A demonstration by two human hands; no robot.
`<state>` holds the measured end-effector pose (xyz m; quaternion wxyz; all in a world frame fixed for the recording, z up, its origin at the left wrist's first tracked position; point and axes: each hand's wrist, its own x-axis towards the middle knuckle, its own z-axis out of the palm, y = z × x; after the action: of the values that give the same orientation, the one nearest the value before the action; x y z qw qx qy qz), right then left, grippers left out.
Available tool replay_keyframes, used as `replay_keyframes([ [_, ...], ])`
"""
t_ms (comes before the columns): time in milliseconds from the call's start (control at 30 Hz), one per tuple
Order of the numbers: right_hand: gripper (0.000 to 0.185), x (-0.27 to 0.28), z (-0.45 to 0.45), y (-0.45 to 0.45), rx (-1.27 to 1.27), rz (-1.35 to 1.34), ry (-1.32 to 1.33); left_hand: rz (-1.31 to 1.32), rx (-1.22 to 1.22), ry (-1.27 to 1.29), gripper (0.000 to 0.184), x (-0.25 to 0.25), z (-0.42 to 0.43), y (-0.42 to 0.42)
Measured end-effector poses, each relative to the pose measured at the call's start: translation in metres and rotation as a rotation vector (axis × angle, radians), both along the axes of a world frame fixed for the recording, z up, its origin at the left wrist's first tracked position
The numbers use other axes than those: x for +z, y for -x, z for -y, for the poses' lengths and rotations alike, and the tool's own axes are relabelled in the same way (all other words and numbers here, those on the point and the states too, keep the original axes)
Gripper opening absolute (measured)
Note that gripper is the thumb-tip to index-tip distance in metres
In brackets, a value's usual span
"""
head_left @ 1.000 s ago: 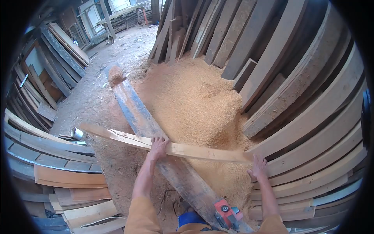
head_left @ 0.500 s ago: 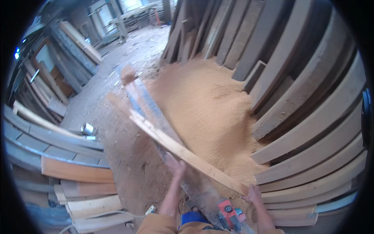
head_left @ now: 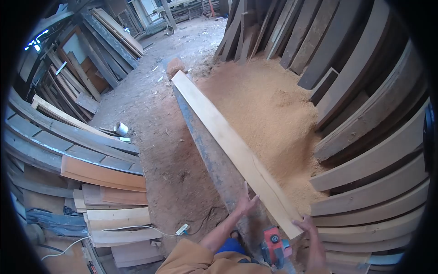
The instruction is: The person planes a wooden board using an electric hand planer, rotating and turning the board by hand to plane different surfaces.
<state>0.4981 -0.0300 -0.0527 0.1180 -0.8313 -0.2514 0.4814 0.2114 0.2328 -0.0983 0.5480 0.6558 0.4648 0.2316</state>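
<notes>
A: Where was the pale board (head_left: pixel 232 144)?

B: It lay lengthwise on the worn bench plank (head_left: pixel 207 153), leaving a bare strip of that plank along its left side.

A: And the 2 hands?

B: The right hand (head_left: pixel 306 224) gripped the near end, fingers over the right edge. The left hand (head_left: pixel 246 204) was spread and empty by the left edge; whether its fingertips touched the wood, nobody could tell from that view.

A: How was such a board best settled?

B: Probably with the right hand steering the end while the left pressed flat against the opposite edge, so the 2 worked as a pair. Fingers wanted keeping out from underneath, and the board's full length wanted bearing evenly.

A: Any hazard close by?

B: The red electric planer (head_left: pixel 274 249) sat on the plank just beside the near end, where a careless swing could have knocked it. At the far end, a sawdust-coated lump (head_left: pixel 175 66) sat just past the board; whether it was a stop was unclear.

A: Farther out?

B: A sawdust heap (head_left: pixel 269 102) spread rightward below leaning timbers (head_left: pixel 351 64). A white extension socket (head_left: pixel 182 229) lay leftward, its cord worth stepping clear of.
</notes>
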Motion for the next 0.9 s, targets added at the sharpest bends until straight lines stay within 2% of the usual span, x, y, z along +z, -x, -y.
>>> replay_keyframes([
  [67,0.075,0.023,-0.020,-0.008,0.066,0.124,0.068,0.111,0.143,0.221,0.110,0.005,0.014,-0.003],
  [133,0.068,0.038,-0.025,-0.023,-0.052,-0.107,0.091,0.102,0.103,0.340,0.111,0.015,0.022,0.001],
  [167,0.066,0.037,-0.023,-0.032,-0.032,-0.168,0.056,0.110,0.088,0.391,0.112,0.018,0.030,0.000],
  [267,0.063,0.049,-0.015,-0.044,0.059,-0.300,-0.107,0.228,0.075,0.631,0.106,0.034,0.069,-0.008],
  [300,0.063,0.057,-0.013,-0.039,0.095,-0.337,-0.170,0.243,0.057,0.768,0.096,0.072,0.083,-0.012],
  [400,0.065,0.080,-0.010,-0.006,0.144,-0.340,-0.130,0.426,0.002,0.974,0.084,0.099,0.147,-0.022],
  [500,0.067,0.132,-0.013,0.053,0.118,-0.410,-0.199,0.633,0.044,0.877,0.075,0.112,0.185,-0.024],
  [633,0.077,0.135,0.002,0.094,0.040,-0.529,-0.341,0.600,-0.032,0.897,0.067,0.131,0.177,0.025],
  [767,0.097,0.194,-0.003,0.130,0.080,-0.596,-0.632,0.564,0.004,0.723,0.075,0.183,0.165,0.054],
  [833,0.108,0.223,-0.002,0.139,0.107,-0.631,-0.789,0.662,0.051,0.711,0.078,0.220,0.164,0.068],
  [900,0.106,0.257,-0.002,0.149,0.114,-0.734,-0.987,0.853,0.008,0.633,0.082,0.263,0.156,0.081],
])
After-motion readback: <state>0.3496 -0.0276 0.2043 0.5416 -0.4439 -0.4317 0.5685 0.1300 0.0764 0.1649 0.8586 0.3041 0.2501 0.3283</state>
